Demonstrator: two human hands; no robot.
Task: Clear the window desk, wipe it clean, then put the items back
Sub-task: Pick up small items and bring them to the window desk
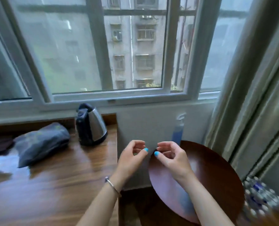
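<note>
My left hand (pixel 133 154) and right hand (pixel 169 154) hover loosely curled, holding nothing, since the kettle (pixel 91 125) and pouch (pixel 41 142) await clearing off the desk (pixel 54 185).

No readable text: kettle (pixel 91 124), spray bottle (pixel 177 131), grey pouch (pixel 41 142) show no legible labels.

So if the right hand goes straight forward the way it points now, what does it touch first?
Probably the spray bottle at the back of the round table. The right hand points forward and slightly left, so it might miss the bottle and reach the white wall; depth is unclear.
</note>
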